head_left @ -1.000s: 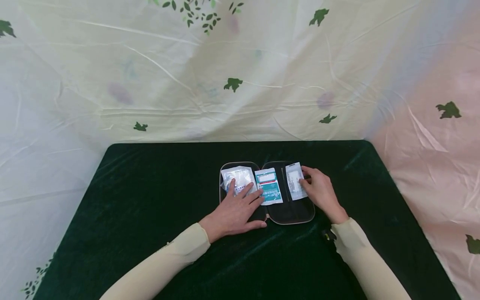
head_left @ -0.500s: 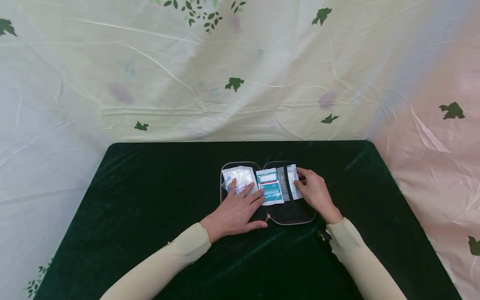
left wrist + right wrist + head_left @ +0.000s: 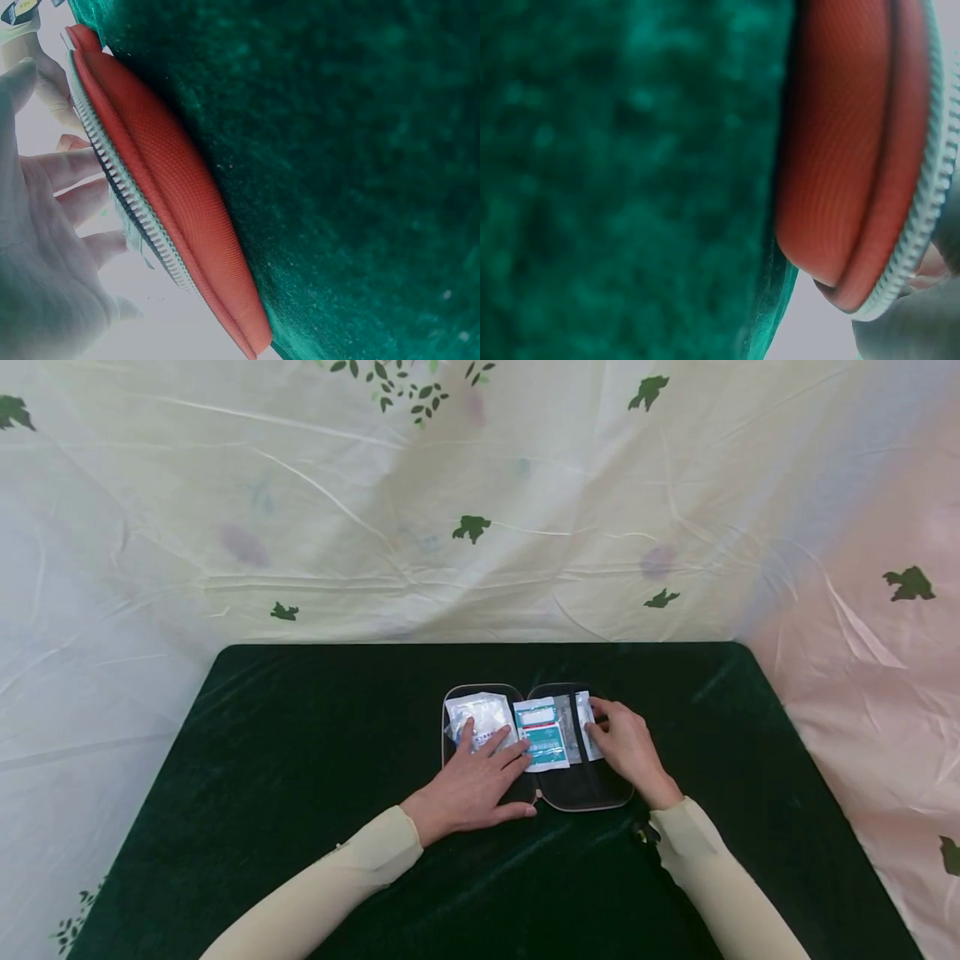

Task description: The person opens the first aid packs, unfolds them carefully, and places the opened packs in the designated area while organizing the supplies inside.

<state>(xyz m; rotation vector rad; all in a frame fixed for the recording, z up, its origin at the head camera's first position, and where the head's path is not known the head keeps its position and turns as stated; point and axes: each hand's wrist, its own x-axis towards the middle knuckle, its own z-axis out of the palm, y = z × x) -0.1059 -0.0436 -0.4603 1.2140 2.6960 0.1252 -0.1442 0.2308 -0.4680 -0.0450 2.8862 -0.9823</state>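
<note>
A zip case (image 3: 558, 793) lies unfolded on the table, black inside, with a red shell (image 3: 172, 165) and pale zip teeth in the left wrist view. My left hand (image 3: 471, 783) is spread over its left half, fingers resting on clear-and-white packets (image 3: 480, 712) and reaching the edge of a teal-and-white packet (image 3: 543, 743) across the fold. With thumb and fingertips, my right hand (image 3: 630, 745) pinches the right edge of a white packet (image 3: 589, 745). A black elastic strap (image 3: 576, 727) crosses over this packet. The right wrist view shows mostly the case's outer side and cloth.
Dark green velvet cloth (image 3: 337, 727) covers the table, whose far edge meets a pale curtain (image 3: 360, 527) printed with green leaves. A small dark object (image 3: 645, 833) sits by the right cuff.
My right hand has moved left with the white packet, whose left part now sits beneath the black strap, up against the teal packet. My left hand has stayed in place.
</note>
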